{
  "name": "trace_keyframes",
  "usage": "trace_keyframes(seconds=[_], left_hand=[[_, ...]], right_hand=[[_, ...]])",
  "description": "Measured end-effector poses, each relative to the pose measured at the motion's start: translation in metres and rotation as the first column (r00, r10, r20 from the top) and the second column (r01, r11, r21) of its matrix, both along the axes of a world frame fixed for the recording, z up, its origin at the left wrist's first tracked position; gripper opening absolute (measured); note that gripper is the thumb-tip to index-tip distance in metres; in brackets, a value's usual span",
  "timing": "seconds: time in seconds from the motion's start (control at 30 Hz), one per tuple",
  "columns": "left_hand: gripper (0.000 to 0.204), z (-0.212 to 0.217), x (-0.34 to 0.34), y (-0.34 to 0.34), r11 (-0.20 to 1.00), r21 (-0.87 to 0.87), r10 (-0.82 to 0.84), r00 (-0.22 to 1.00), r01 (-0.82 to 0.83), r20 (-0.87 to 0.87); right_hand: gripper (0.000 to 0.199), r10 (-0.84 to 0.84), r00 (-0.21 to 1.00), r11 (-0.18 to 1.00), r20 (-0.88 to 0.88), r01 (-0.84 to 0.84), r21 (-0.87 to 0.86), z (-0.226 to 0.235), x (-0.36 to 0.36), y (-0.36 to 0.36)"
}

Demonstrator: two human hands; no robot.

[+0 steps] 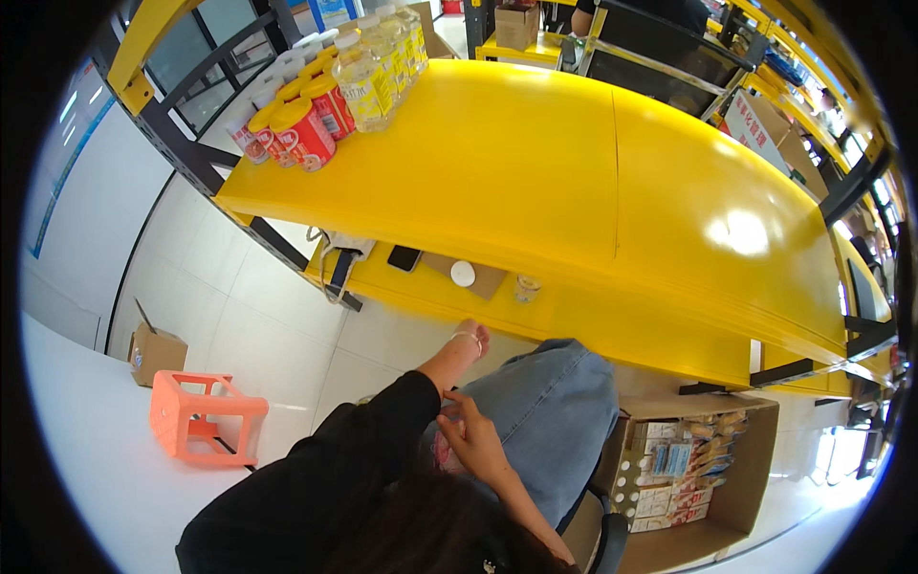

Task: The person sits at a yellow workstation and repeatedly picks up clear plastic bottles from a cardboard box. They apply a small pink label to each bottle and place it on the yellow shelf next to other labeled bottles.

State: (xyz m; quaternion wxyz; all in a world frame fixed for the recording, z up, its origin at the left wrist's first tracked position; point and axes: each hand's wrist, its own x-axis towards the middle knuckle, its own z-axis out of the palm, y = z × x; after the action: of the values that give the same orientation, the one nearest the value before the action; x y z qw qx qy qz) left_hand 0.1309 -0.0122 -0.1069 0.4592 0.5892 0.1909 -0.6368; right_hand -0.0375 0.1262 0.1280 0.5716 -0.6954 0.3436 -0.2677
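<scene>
My left hand (473,331), with a bracelet at the wrist, reaches forward close to the front edge of the lower yellow shelf (612,335). Its fingers are turned away and hidden. A black sleeve (402,407) covers that arm, leaving the lower forearm bare. At the cuff, my right hand (476,442) has its fingertips closed on the sleeve edge, above my lap in blue jeans (545,411). Something pink and patterned (444,453) shows partly beneath the right hand; its kind cannot be made out.
On the upper yellow shelf (516,153) stand red cans with yellow lids (308,139) and clear bottles (365,94). Below lie a phone (404,257), a white round lid (463,274) and a clear cup (527,289). A pink stool (186,421) is left; an open carton (746,478) of packages is right.
</scene>
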Motion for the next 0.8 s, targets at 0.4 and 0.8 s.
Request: trace_keyframes(seconds=[0.4,0.8], left_hand=[[0.014,0.058,-0.069,-0.008,0.970,-0.179,-0.198,0.964,0.167,-0.175],[0.015,0.150,-0.126,0.040,0.756,-0.415,-0.314,0.837,0.506,0.448]], right_hand=[[0.010,-0.247,0.959,0.968,-0.142,0.239,-0.071,-0.016,-0.014,-0.013],[0.023,-0.783,0.612,0.611,0.109,0.725,0.319,0.019,-0.175,0.009]])
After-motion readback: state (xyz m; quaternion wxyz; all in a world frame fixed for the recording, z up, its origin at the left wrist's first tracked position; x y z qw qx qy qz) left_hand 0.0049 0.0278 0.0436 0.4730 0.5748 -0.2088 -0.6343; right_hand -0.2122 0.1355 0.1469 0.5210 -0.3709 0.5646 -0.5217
